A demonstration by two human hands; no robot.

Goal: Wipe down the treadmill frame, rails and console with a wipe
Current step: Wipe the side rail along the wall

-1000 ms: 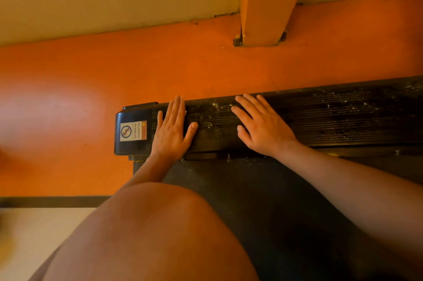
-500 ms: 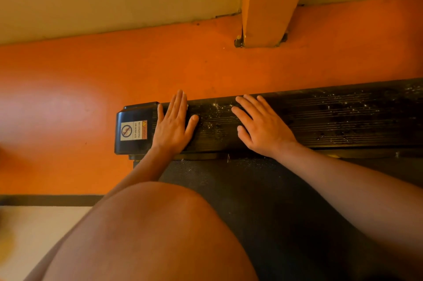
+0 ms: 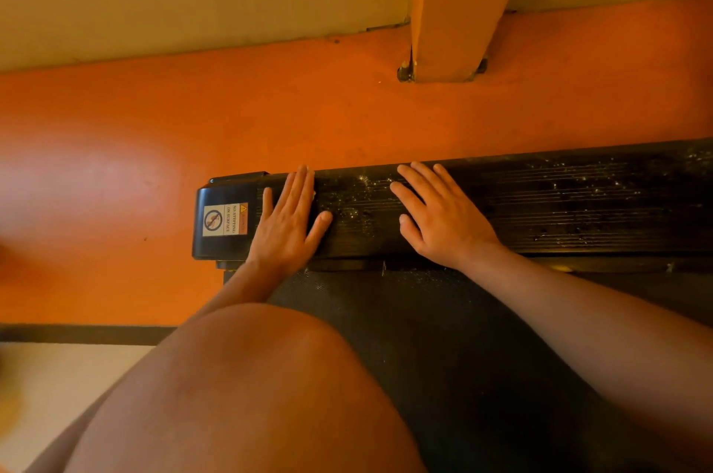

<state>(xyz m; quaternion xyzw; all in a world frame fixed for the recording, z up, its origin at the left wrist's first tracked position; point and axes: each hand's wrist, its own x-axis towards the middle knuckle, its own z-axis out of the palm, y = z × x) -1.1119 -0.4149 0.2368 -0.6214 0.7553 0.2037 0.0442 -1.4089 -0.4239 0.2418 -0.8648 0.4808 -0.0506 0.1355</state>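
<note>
Rail (image 3: 578, 202), left hand (image 3: 285, 231), right hand (image 3: 443, 222) unmoved

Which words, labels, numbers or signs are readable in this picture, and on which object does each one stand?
"NO STEPPING ON SURFACE": on the sticker on the black end cap of the side rail, printed sideways in this view.
Sign: a crossed-out circle on the same sticker; its picture is too small to tell.
Orange band with a warning triangle: its word is too blurred to read.
No other text shows.
</note>
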